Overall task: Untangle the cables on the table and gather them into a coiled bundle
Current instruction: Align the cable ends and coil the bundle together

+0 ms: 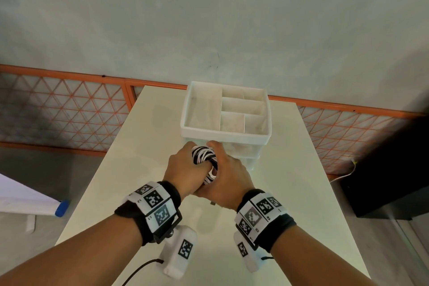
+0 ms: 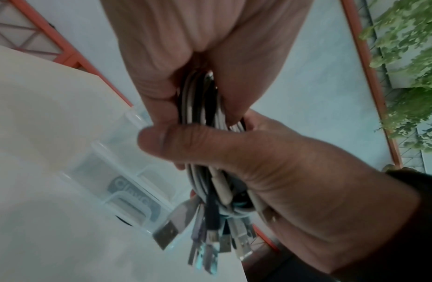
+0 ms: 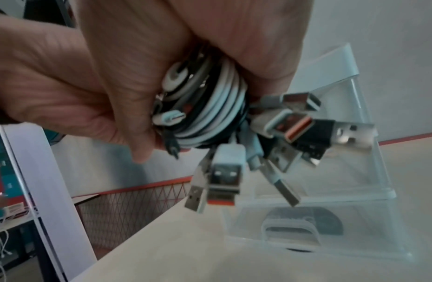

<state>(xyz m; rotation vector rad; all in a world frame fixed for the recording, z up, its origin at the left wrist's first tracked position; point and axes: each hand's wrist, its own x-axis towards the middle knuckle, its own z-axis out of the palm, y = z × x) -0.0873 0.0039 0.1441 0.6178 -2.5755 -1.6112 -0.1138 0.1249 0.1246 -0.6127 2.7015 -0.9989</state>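
Both hands hold one coiled bundle of black and white cables (image 1: 203, 155) above the white table (image 1: 139, 169), just in front of the organiser box. My left hand (image 1: 183, 167) wraps the coil from the left, and my right hand (image 1: 228, 169) grips it from the right with the thumb laid across the strands (image 2: 200, 106). In the right wrist view the coil (image 3: 210, 114) is tightly wound. Several USB plugs (image 3: 294, 131) stick out below the fingers; the plugs (image 2: 210, 238) hang loose in the left wrist view too. Much of the coil is hidden by the fingers.
A white organiser box (image 1: 185, 109) with several compartments stands at the table's far middle on a clear drawer (image 1: 246, 153). An orange lattice railing (image 1: 69, 104) runs behind the table. A black block (image 1: 390, 183) lies at the right, and a white board with a blue end (image 1: 61, 208) at the left.
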